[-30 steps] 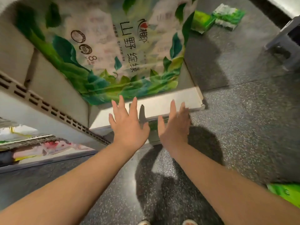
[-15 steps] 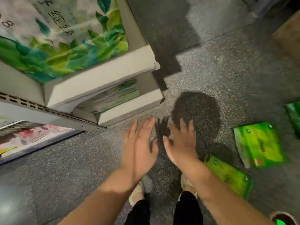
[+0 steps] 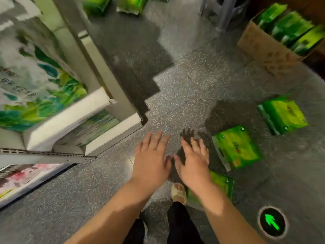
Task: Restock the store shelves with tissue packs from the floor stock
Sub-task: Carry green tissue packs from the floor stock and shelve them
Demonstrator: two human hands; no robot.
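Observation:
Both hands hover empty over the speckled floor, fingers spread. My left hand (image 3: 151,162) is just right of the white shelf unit (image 3: 98,106). My right hand (image 3: 193,162) is beside a green tissue pack (image 3: 235,148) lying flat on the floor. Another green pack (image 3: 283,115) lies farther right, and a third (image 3: 223,184) is partly hidden under my right forearm. A large green-and-white tissue pack (image 3: 35,85) stands on the shelf, with another pack (image 3: 95,125) on the level below.
A cardboard box (image 3: 263,50) with several green packs stands at the upper right. More green packs (image 3: 130,4) lie on the floor at the top. A green arrow light (image 3: 272,222) is set in the floor at lower right. My sandalled foot (image 3: 178,192) is below my hands.
The view has swung from the shelf down to the floor at the right. Both hands have come away from the shelf edge and now hang over the floor near the green packs.

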